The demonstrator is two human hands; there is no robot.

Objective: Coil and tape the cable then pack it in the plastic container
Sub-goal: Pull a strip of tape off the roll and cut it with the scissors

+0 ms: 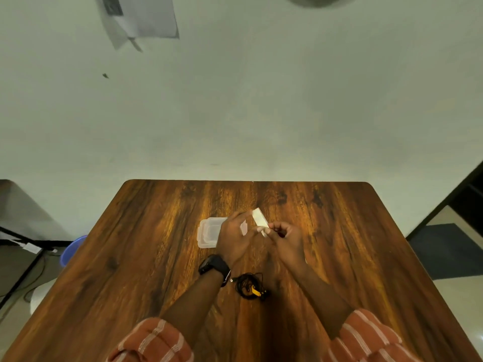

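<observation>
Black coiled cable (250,286), yellow-tagged.

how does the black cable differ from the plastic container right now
The cable is black with a yellow piece, thin and looped into a loose coil; the plastic container is clear, boxy and rigid. The cable lies near the person, between the forearms; the container sits farther away, partly hidden by the left hand. Both rest on the wooden table, with neither being held.

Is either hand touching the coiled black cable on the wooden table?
Apart. The head view shows the coiled black cable lying alone between the forearms, while left hand and right hand work white tape farther up.
</observation>
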